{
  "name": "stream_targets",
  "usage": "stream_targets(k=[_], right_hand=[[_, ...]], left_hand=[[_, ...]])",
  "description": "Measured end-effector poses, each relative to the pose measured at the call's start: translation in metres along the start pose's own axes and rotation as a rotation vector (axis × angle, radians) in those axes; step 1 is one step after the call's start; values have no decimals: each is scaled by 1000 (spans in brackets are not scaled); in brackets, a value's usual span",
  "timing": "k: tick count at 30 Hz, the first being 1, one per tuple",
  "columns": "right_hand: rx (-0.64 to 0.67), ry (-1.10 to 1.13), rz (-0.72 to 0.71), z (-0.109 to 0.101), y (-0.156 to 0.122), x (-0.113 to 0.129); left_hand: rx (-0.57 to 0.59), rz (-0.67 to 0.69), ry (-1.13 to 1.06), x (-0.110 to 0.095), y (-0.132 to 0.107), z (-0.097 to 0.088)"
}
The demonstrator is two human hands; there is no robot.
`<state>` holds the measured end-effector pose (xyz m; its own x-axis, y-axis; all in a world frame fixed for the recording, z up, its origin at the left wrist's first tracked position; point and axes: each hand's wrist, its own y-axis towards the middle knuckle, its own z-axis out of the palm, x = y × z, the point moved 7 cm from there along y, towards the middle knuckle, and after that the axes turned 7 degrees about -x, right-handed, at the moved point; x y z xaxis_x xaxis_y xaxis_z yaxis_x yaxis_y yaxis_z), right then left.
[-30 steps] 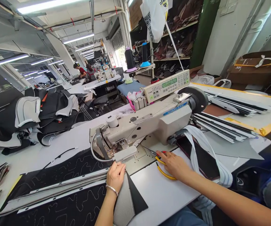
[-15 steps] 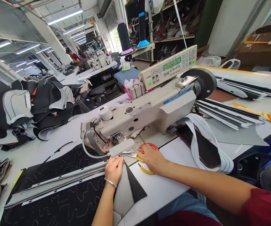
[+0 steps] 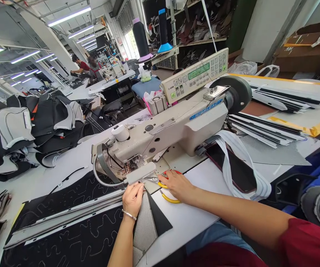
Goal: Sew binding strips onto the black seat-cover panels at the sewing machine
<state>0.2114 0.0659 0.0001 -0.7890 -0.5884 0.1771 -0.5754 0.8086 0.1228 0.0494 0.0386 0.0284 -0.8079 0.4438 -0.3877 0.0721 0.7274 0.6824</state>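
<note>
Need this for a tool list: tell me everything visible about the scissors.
The scissors lie flat on the white table, just in front of the sewing machine's needle end. Short metal blades, nearly shut, point left toward the left hand. The loop handles look plastic, one yellow, one red. The right hand holds them, covering most of both loops.

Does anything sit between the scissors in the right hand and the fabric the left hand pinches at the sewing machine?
Nothing visible does. The scissors in the right hand point straight at the left hand pinching the grey fabric; the machine's white bar only overhangs them.
</note>
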Motion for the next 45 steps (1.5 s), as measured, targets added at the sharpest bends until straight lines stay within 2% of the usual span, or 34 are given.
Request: stream_targets(k=[3,5,9,15,17,19,23,25,27,29,32,34,37,39,41,45], right_hand=[[16,36,13,0,-15,-10],[12,56,3,-1,-22,-14],[-5,60,-43,-2,-25,-8],[-7,68,-51,-4,-14,13],[-1,72,-23,-4,-14,13],[8,66,24,-7,-17,4],[12,-13,167,-16,-26,-33],[29,-63,244,-19,-29,-53],[42,-102,293,-19,-31,-65],[13,-147,279,-20,-31,-65],[-97,-191,116,-23,-28,-40],[-142,-146,-112,-22,-27,-10],[-185,-36,-549,-22,-31,37],[-231,-2,-787,-22,-35,56],[-281,9,-959,-20,-35,66],[-363,22,-1133,-11,-27,73]], left_hand=[[-137,-41,2,1,1,-11],[-181,-52,25,2,1,-15],[-196,-16,68,-2,0,-14],[-172,136,127,-13,3,-12],[-129,184,155,-24,1,-13],[-29,249,147,-45,-6,-12],[301,401,-16,-108,-40,-10],[374,433,-12,-127,-55,-14],[353,363,127,-123,-59,-17],[306,212,329,-103,-56,-17],[337,14,565,-72,-53,-8],[427,-85,650,-63,-51,1],[604,-240,723,-55,-43,10],[729,-313,712,-46,-32,12],[847,-352,651,-34,-18,13],[994,-382,398,-8,3,12]])
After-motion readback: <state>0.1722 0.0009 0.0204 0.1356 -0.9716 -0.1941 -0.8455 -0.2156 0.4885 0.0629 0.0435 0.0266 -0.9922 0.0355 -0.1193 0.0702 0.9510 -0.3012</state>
